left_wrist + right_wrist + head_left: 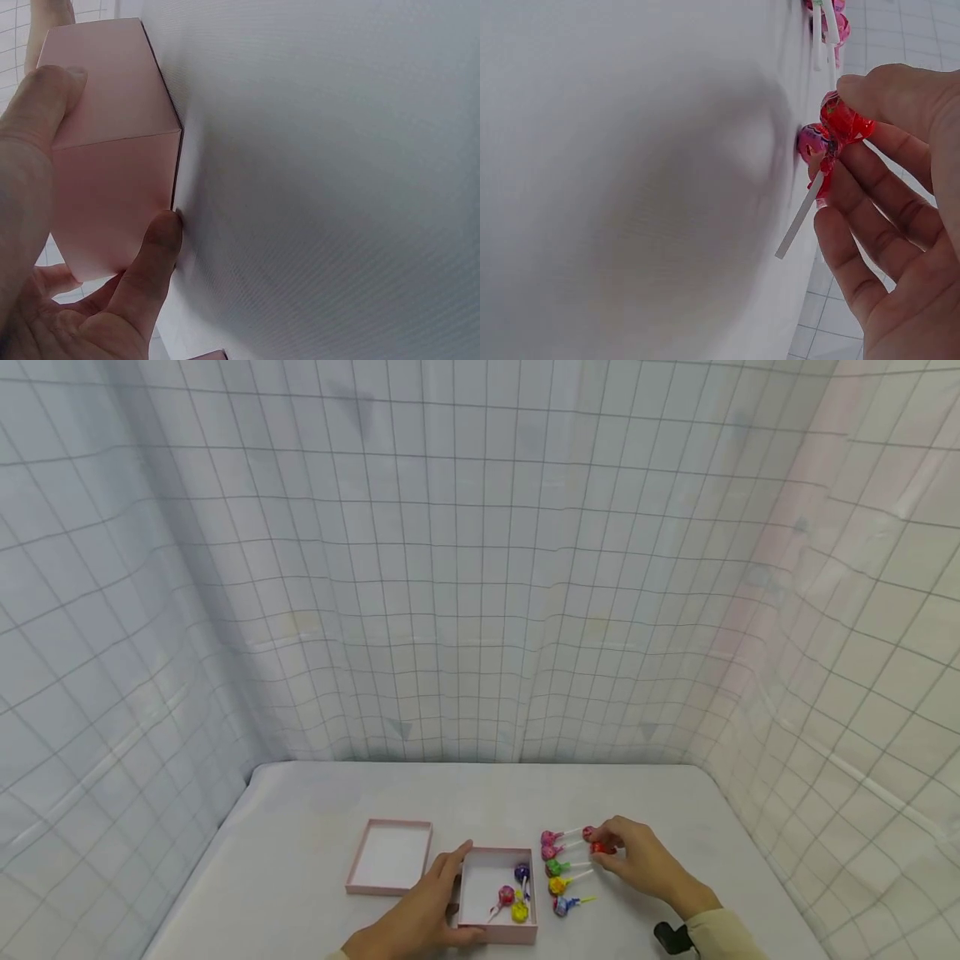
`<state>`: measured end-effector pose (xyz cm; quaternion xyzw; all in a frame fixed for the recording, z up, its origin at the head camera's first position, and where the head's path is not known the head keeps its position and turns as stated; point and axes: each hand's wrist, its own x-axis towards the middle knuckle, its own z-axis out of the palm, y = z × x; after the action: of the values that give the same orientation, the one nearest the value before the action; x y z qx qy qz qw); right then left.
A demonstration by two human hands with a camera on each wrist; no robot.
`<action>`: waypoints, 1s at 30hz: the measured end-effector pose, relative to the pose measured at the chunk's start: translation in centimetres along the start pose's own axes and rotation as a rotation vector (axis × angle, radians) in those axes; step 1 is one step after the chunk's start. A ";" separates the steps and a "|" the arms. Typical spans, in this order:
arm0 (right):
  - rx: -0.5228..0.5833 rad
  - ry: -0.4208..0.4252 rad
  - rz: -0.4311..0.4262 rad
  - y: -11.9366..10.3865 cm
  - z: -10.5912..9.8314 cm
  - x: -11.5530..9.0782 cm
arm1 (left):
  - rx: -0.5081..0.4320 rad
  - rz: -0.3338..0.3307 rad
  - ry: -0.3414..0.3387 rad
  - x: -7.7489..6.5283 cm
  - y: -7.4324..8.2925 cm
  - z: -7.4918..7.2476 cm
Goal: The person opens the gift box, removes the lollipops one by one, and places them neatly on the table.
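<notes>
My left hand (429,906) grips the open pink box (498,935) along its left side. In the left wrist view the thumb presses one pink wall (112,82) while fingers curl along another side. Inside lie a purple lollipop (522,872), a pink one (506,895) and a yellow one (519,912). Right of the box, my right hand (641,858) pinches a red lollipop (847,124) by its wrapped head, its white stick (799,217) slanting down. Another pink lollipop (810,142) shows close behind it.
Between box and right hand, lollipops lie in a column: two pink ones, a green one (555,867), a yellow one (557,886) and a blue one (561,906). A shallow pink-rimmed lid (390,857) lies left of the box. Gridded white curtains (480,610) surround the table.
</notes>
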<state>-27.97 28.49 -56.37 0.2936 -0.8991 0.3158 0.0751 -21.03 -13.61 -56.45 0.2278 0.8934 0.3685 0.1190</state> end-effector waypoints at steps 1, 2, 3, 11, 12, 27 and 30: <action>-0.008 -0.004 0.011 0.1 0.0 0.0 | 0.001 0.001 0.002 0.0 0.0 0.0; -0.014 -0.010 0.019 0.1 0.0 0.0 | 0.001 0.002 0.004 -0.1 0.1 0.0; -0.021 -0.016 0.027 0.2 0.0 0.0 | 0.002 0.004 0.007 -0.1 0.1 0.0; -0.058 -0.044 0.063 0.5 0.3 0.1 | 0.003 -0.002 0.002 -0.2 0.3 -0.1; -0.061 -0.045 0.069 0.6 0.4 0.1 | 0.001 -0.004 0.001 -0.1 0.3 -0.1; -0.056 -0.019 0.061 1.0 0.8 0.7 | -0.022 -0.014 -0.015 -0.1 0.4 -0.3; -0.058 -0.012 0.053 1.1 0.9 0.8 | -0.029 -0.006 -0.014 -0.1 0.4 -0.2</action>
<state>-29.17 28.23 -57.43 0.2692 -0.9158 0.2898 0.0698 -20.87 -13.56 -56.00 0.2262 0.8877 0.3795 0.1298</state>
